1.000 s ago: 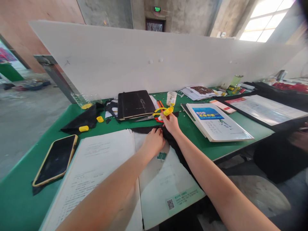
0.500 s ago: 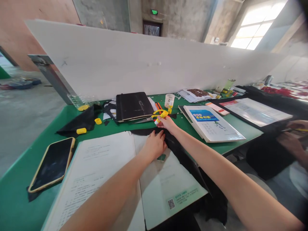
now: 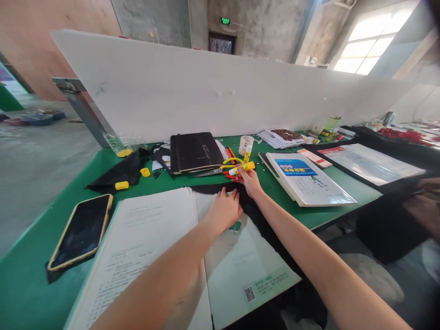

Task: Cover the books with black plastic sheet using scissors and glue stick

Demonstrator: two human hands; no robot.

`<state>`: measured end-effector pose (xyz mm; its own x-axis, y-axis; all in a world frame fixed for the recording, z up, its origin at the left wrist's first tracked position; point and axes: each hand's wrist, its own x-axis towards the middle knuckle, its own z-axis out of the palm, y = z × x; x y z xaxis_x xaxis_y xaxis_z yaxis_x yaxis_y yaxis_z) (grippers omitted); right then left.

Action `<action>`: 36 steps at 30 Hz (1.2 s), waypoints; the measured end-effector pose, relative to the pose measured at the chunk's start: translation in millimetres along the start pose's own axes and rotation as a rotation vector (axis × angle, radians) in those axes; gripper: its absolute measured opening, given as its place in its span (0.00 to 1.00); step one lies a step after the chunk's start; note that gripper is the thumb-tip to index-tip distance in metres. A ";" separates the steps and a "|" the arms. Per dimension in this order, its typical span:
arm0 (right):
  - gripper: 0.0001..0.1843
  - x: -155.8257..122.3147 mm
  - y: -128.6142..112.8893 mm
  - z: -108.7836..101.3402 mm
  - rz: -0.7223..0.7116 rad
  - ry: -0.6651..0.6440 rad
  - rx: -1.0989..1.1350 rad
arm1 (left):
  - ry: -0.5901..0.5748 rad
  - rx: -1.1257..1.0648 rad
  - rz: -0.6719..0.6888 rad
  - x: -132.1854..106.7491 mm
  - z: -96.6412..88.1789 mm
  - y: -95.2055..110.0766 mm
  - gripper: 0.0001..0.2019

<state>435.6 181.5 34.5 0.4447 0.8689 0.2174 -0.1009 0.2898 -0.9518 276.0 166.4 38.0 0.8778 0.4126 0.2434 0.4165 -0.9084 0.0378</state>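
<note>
My right hand (image 3: 250, 182) grips a yellow glue stick (image 3: 248, 167), its white end pointing left, above the far edge of an open book. With fingers stretched out, my left hand (image 3: 225, 210) presses on the book's pale green cover (image 3: 254, 256) near its top. Black cloth (image 3: 259, 215) lies under the cover and sticks out along its top and right edges. White printed pages (image 3: 154, 238) make up the book's left side. Just beyond my right hand lie yellow-handled scissors (image 3: 215, 171) and some red-orange pens, partly hidden.
A phone (image 3: 80, 231) lies at the left, with yellow caps (image 3: 121, 185) and black cloth scraps (image 3: 118, 172) behind it. A black-covered book (image 3: 195, 152) and a clear cup (image 3: 245, 145) stand farther back. Books (image 3: 302, 178) lie to the right, near another person's hand (image 3: 424, 204).
My right hand has turned the glue stick to lie more level and shifted it slightly right. My left hand stays on the cover. The whole view has moved a little.
</note>
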 end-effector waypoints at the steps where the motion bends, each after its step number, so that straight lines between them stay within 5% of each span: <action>1: 0.22 -0.5 -1.3 -1.1 0.002 -0.040 -0.023 | -0.004 0.004 0.001 0.3 0.2 0.2 0.22; 7: 0.24 0.7 -2.2 -4.4 0.061 -0.205 -0.266 | -0.028 0.023 0.008 1.7 -2.8 2.3 0.23; 20: 0.17 -1.5 4.7 -12.0 -0.142 0.086 -0.715 | -0.088 0.029 -0.014 1.2 -9.2 3.5 0.23; 25: 0.22 2.2 -6.6 -13.0 -0.159 0.117 -0.573 | -0.102 0.035 0.013 1.6 -7.8 2.4 0.23; 30: 0.22 12.4 -18.1 -22.9 0.066 -0.053 -0.266 | -0.111 0.036 0.015 2.0 -6.1 1.3 0.23; 36: 0.21 7.7 -18.9 -23.5 0.179 -0.317 -0.256 | -0.075 0.023 0.016 2.6 -3.4 1.2 0.22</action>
<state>461.8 173.3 49.1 0.1420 0.9879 0.0620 0.0903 0.0495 -0.9947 278.0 166.1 42.0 0.8994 0.4026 0.1704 0.4067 -0.9135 0.0118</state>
